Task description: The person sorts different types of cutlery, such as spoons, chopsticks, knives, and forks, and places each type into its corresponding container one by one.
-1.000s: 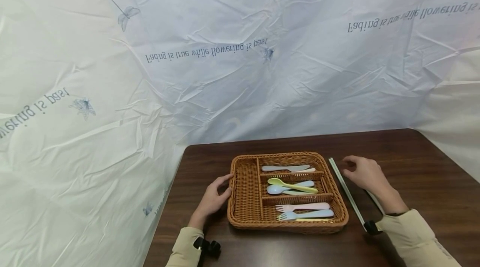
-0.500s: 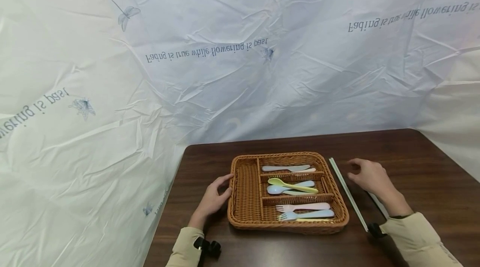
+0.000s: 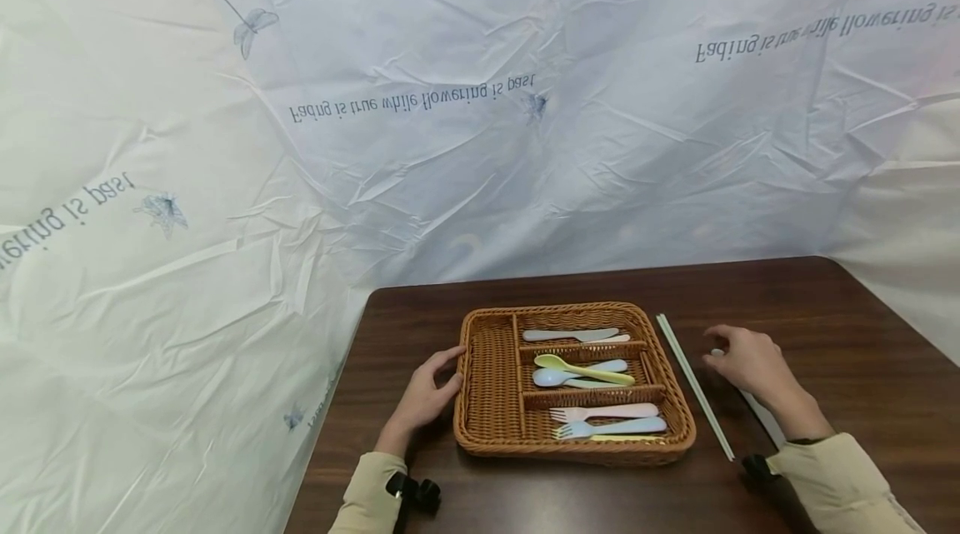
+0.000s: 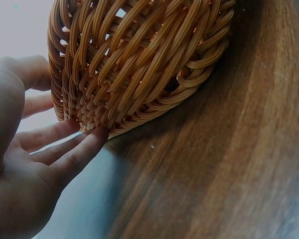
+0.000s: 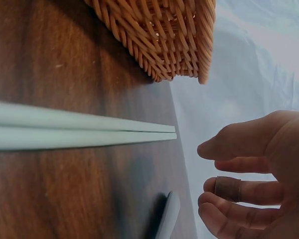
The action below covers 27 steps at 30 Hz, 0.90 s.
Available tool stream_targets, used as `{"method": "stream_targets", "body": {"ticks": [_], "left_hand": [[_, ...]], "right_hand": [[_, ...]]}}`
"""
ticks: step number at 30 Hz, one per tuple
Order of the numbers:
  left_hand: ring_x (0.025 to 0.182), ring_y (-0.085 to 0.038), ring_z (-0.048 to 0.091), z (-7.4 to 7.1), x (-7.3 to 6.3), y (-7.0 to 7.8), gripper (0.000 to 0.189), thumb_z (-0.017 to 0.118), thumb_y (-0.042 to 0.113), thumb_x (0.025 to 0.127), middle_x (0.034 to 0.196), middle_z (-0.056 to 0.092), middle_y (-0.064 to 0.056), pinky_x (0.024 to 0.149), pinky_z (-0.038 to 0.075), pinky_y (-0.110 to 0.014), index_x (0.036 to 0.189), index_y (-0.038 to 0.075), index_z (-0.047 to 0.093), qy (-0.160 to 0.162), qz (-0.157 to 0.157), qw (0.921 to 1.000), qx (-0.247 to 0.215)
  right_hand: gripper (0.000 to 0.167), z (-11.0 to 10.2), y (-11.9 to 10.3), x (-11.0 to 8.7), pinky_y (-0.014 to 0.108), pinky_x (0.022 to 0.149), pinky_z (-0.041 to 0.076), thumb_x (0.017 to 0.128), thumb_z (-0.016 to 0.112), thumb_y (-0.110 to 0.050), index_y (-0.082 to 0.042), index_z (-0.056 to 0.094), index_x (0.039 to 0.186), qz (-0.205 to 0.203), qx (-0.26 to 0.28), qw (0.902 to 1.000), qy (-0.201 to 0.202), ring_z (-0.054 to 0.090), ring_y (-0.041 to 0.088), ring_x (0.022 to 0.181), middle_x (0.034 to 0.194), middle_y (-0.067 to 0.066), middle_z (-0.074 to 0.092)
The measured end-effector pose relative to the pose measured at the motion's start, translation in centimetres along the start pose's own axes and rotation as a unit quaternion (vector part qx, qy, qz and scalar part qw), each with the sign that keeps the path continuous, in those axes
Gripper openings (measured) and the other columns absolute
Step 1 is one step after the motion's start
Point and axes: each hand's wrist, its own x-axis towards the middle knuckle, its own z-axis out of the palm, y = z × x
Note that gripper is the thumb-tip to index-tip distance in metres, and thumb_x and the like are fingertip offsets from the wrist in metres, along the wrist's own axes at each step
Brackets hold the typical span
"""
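A brown wicker cutlery basket [image 3: 491,384] lies on the dark wooden table. My left hand [image 3: 423,396] is at its left side; in the left wrist view, its fingers [image 4: 84,152] touch the woven wall without wrapping round it. My right hand [image 3: 753,363] hovers right of the basket, holding nothing; the right wrist view shows its fingers [image 5: 249,191] loosely bent, one with a bandage. Beneath that hand lies a long pale strip [image 3: 765,417] with a rounded end [image 5: 169,216], partly hidden, its kind unclear. Two pale green chopsticks [image 3: 696,388] lie between basket and right hand.
Inside the basket, a pale knife [image 3: 570,336] lies in the back compartment, several spoons [image 3: 585,371] in the middle and several forks [image 3: 609,426] in front. The left compartment shows bare weave. A white printed sheet [image 3: 450,184] hangs behind the table.
My right hand has drifted a little right and toward me, away from the chopsticks, and more of the pale strip now shows. My left hand stays at the basket's side.
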Motion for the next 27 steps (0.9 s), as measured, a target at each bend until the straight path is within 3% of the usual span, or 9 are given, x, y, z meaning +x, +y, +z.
{"method": "stream_targets", "body": {"ticks": [10,21,27], "left_hand": [[0.12,-0.039,0.057,0.1,0.1,-0.2,0.045,0.056,0.002,0.096,0.138,0.05,-0.025,0.095,0.049,-0.056,0.141,-0.003,0.048,0.002,0.003,1.0,0.007],[0.119,-0.029,0.059,0.8,0.6,-3.9,0.045,0.06,0.01,0.096,0.137,0.054,-0.011,0.09,0.054,-0.036,0.141,0.01,0.052,0.026,0.0,0.9996,0.009],[0.118,-0.03,0.06,0.8,0.6,-3.6,0.045,0.059,0.009,0.097,0.136,0.055,-0.013,0.089,0.054,-0.034,0.141,0.009,0.051,0.025,0.002,0.9996,0.016]], "right_hand": [[0.046,0.3,0.8,-0.1,0.058,0.071,0.046,0.084,0.073,-0.019,0.007,0.061,0.119,0.022,-0.005,0.9997,-0.003,0.062,0.046,0.091,0.109,0.032,0.063],[0.045,0.5,1.4,-0.4,0.059,0.072,0.043,0.082,0.074,-0.019,0.008,0.062,0.116,0.022,-0.008,0.9997,-0.005,0.061,0.045,0.089,0.104,0.03,0.064],[0.044,0.6,1.7,-0.5,0.056,0.068,0.044,0.081,0.074,-0.018,0.01,0.062,0.114,0.011,-0.01,0.9999,-0.006,0.062,0.041,0.084,0.099,0.028,0.065]]}}
